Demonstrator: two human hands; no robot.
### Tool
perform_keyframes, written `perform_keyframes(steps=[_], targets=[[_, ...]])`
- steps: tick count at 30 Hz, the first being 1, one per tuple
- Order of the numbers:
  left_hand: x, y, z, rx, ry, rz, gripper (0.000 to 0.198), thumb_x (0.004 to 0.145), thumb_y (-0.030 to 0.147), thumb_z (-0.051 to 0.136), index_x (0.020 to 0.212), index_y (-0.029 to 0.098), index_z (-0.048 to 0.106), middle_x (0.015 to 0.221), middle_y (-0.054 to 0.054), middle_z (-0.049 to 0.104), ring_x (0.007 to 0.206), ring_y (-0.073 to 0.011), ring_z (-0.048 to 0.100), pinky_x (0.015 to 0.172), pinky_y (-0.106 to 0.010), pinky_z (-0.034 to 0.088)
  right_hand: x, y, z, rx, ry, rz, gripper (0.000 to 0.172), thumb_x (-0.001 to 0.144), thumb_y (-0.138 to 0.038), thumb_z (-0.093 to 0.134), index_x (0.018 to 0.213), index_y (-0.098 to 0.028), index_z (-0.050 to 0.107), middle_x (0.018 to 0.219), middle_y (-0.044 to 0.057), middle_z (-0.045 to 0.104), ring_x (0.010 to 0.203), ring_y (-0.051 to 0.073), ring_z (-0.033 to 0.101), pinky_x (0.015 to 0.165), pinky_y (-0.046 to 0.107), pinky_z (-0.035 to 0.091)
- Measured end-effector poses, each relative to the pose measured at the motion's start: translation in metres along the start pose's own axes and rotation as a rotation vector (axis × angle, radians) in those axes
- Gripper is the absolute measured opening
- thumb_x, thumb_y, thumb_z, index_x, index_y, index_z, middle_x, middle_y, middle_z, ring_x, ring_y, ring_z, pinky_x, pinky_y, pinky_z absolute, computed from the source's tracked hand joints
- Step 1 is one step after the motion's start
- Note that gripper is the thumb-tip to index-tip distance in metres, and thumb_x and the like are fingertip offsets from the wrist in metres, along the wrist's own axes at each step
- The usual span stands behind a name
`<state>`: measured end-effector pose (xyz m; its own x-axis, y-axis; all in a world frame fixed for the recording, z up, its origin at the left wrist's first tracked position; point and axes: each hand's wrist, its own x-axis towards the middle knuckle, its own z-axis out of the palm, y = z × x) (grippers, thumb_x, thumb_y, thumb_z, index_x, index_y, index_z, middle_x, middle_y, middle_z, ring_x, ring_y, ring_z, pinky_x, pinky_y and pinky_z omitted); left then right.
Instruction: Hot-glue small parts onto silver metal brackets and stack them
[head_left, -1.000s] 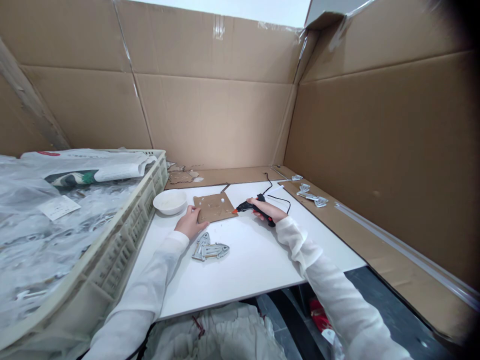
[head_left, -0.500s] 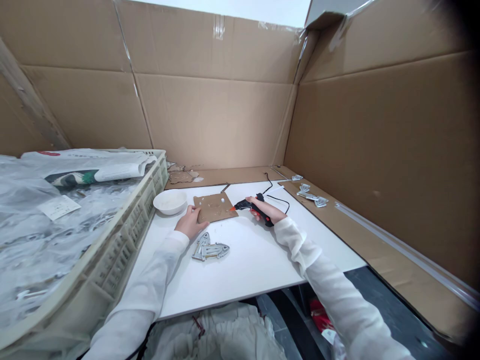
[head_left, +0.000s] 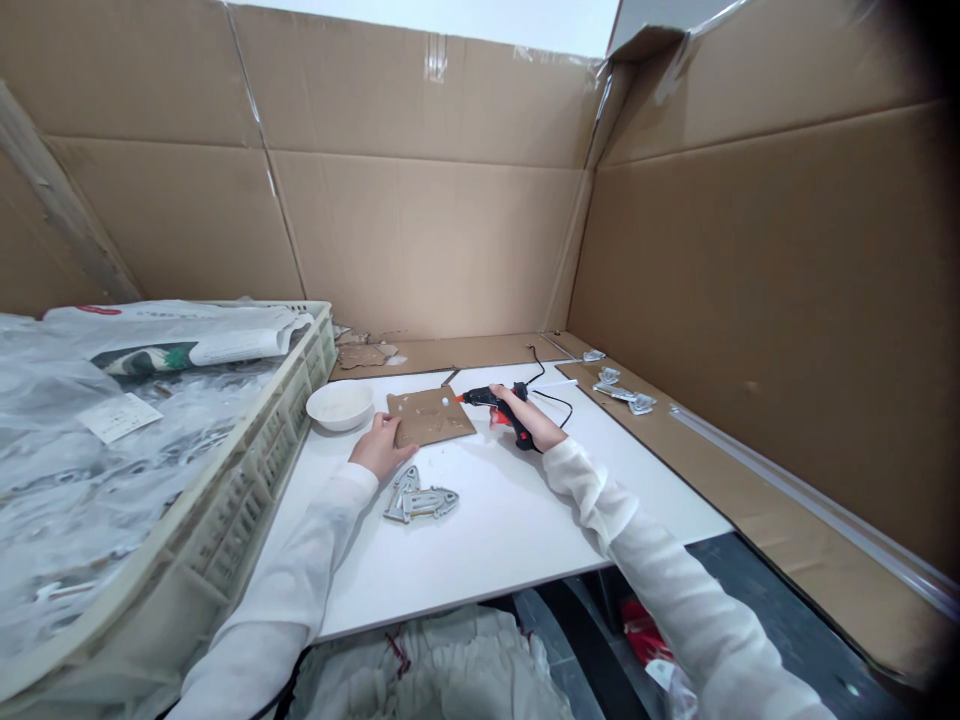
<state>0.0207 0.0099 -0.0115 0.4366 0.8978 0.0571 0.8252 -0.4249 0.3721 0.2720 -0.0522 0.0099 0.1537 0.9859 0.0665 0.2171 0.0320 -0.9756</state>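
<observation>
My right hand (head_left: pixel 526 419) is wrapped round the grip of a black hot glue gun (head_left: pixel 484 396). Its orange nozzle is at the right side of a small square piece of cardboard (head_left: pixel 427 425), close to a whitish blob on it. Several glue marks show on the cardboard. My left hand (head_left: pixel 381 447) holds this piece by its left edge and near corner, thumb and fingers spread along it. Nearer to me, two grey arrow-shaped parts (head_left: pixel 421 503) lie together on the white table.
Left of the cardboard stands a white bowl (head_left: pixel 340 407). A large plastic crate (head_left: pixel 225 480) with bagged items fills the left side. Small wrapped parts (head_left: pixel 626 394) lie on a cardboard strip at right. The gun's black cord (head_left: pixel 559 400) trails behind it. Tall cardboard walls (head_left: pixel 435 230) enclose the table.
The glue gun in my right hand has shifted slightly left and up, its nozzle now at the whitish blob and held more level. My left hand and the cardboard have stayed in place.
</observation>
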Motion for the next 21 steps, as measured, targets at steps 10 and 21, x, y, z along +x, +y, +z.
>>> perform_keyframes(steps=[10, 21], targets=[[-0.051, 0.026, -0.038, -0.171, 0.006, 0.288, 0.047, 0.079, 0.046, 0.046, 0.118, 0.021, 0.048, 0.111, -0.007, 0.05, 0.079, -0.0171, 0.055, 0.077, -0.03, 0.043, -0.008, -0.041, -0.014, 0.108, 0.14, -0.099, 0.056, 0.074, -0.068, 0.037, 0.061, -0.017, 0.053, 0.062, 0.005, 0.059, 0.064, 0.013, 0.053, 0.058, 0.021, 0.039], [-0.076, 0.052, -0.029, 0.015, -0.239, 0.352, 0.02, 0.071, 0.024, 0.056, 0.09, 0.02, 0.057, 0.099, -0.009, 0.053, 0.096, -0.0255, 0.045, 0.08, -0.037, 0.039, -0.006, -0.112, -0.052, 0.133, 0.219, -0.343, 0.043, 0.079, -0.057, 0.044, 0.063, -0.018, 0.052, 0.058, 0.002, 0.055, 0.06, 0.014, 0.056, 0.068, 0.027, 0.044]])
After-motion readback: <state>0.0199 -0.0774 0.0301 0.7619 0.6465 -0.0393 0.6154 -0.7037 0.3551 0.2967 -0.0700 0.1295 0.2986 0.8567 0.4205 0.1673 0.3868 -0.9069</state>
